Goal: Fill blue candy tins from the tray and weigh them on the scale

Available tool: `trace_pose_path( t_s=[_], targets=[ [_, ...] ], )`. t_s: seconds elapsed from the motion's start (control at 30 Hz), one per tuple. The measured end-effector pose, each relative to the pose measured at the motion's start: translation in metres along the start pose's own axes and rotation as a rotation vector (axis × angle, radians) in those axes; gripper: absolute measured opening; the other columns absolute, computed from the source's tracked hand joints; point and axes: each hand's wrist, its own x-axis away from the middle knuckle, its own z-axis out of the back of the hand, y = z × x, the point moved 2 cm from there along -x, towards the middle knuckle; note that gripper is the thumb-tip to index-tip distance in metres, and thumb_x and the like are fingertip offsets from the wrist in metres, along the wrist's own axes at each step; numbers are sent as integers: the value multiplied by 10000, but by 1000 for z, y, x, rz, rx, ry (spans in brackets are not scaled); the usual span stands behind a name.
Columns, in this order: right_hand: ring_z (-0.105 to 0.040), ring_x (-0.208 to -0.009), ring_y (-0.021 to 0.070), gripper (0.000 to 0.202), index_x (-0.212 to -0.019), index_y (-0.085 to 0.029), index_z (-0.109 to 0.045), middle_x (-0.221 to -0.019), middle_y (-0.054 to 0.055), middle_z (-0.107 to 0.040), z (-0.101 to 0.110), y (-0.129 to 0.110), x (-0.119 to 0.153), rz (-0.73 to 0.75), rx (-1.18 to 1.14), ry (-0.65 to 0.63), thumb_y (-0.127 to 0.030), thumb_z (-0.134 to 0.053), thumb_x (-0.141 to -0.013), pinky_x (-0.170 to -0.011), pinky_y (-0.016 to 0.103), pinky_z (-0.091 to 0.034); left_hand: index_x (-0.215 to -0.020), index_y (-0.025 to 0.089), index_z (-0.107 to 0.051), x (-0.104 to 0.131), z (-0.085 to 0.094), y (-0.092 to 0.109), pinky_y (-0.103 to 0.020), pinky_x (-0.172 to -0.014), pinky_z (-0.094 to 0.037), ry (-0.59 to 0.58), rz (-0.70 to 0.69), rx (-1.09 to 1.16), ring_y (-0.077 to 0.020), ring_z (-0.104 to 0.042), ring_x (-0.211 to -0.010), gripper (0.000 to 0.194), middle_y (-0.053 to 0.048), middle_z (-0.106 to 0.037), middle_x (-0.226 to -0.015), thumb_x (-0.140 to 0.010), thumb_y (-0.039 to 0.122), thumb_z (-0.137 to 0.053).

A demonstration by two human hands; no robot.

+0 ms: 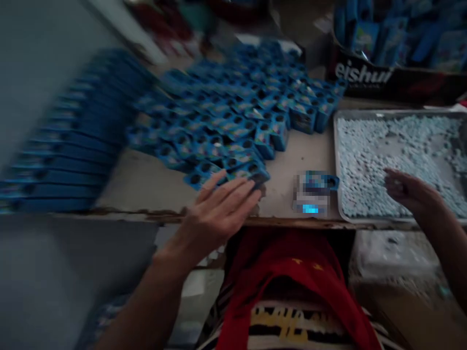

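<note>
Small blue boxes (233, 129) stand in a crowded cluster across the middle of the surface (142, 180), reaching from near its front edge toward the back. My left hand (224, 206) lies over the nearest ones, fingers long and nearly straight, touching their tops and not visibly gripping any. My right hand (412, 192) is over the metal tray (339, 194) at the surface's right end, fingers curled inward among loose pale pellets (365, 167); I cannot tell whether it holds any. The step in hand seems to be gathering pellets while steadying boxes; I judge the next move calls for a loose, cupped grip on the right and a light touch on the left.

The boxes look like smooth, glossy card, block-shaped, with dark round openings. The pellets are tiny and grainy, with bare patches of tray between them. Near the front edge, left of the tray, one blue box (315, 181) lies on a small pixelated device (311, 208). More boxes line the surface's left edge; a dark carton (383, 80) of them sits behind the tray.
</note>
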Motion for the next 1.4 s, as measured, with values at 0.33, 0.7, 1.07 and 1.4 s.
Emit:
trace_pose_path(
  t_s=[0.33,0.7,1.07,1.4],
  targets=[
    [-488,-648,84,414,-897,-194,-729,-771,-11,-605,-8,-4,10,-152,-165,-177,-465,-1035,-833,-554,234,-353,-1521,297,-685,-9,-34,10,-559,-1258,-611,-44,123,303,-288,-756,-1340,505,-68,-792,-1438,-1052,109,-671],
    [-461,-641,155,232,-994,-237,-805,-721,0,-585,-68,-77,16,119,89,-355,-417,-938,-933,-545,315,-358,-1583,225,-590,-38,-86,35,-453,-1186,-646,28,653,882,-280,-767,-1325,619,-125,-759,-1461,-1021,338,-823],
    [-437,-612,120,201,-978,-223,-784,-706,-23,-572,-82,-101,23,159,56,-409,-386,-900,-953,-544,271,-332,-1623,254,-537,-51,-107,39,-507,-1179,-629,40,686,1066,-316,-717,-1400,739,-143,-711,-1529,-976,404,-861],
    [-632,-1490,442,414,-1424,-284,-785,-1660,190,-615,-51,-26,-5,623,788,16,-514,-662,-1102,-1188,642,-541,-1380,159,-695,-133,-55,39,-388,-953,-650,-345,122,464,-276,-754,-1205,388,-118,-790,-1267,-1002,72,-699]
  ],
)
